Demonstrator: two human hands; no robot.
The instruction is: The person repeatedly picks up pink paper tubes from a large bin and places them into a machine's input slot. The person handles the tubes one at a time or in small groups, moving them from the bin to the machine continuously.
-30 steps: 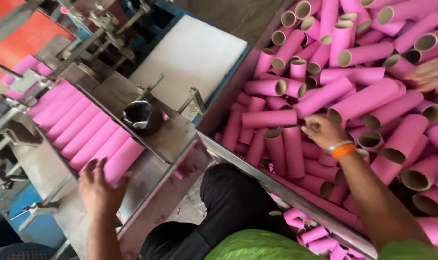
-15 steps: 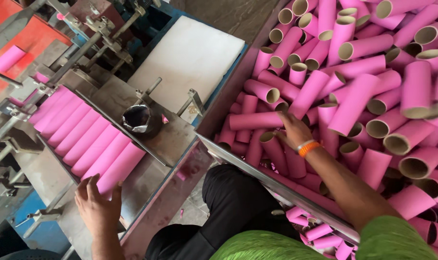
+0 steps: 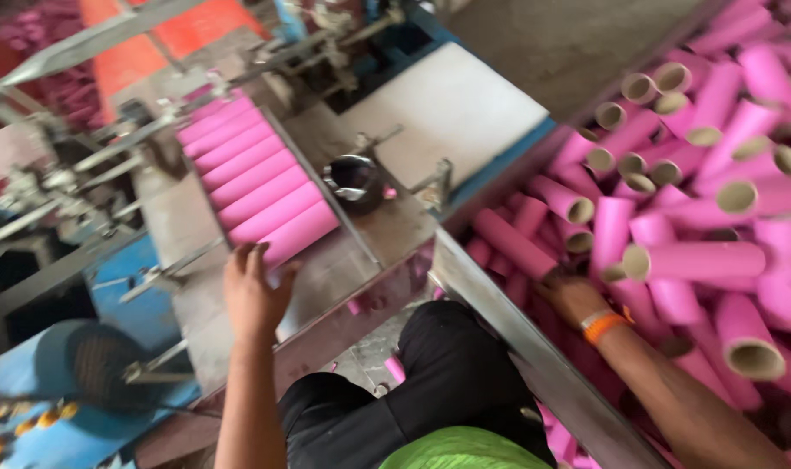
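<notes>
a grey metal tray (image 3: 187,226) carries a row of pink tubes (image 3: 256,187) and a dark cup (image 3: 354,181)

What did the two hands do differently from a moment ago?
The left hand moved up the tray to touch the nearest tube in the row of pink tubes. The right hand slid down into the pile of pink tubes, fingers hidden. The row and the small metal bowl stayed put.

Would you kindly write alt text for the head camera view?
A person's left hand rests at the nearest pink tube in a row on a metal feed tray, while the right hand reaches into a bin of loose pink cardboard tubes.
</notes>
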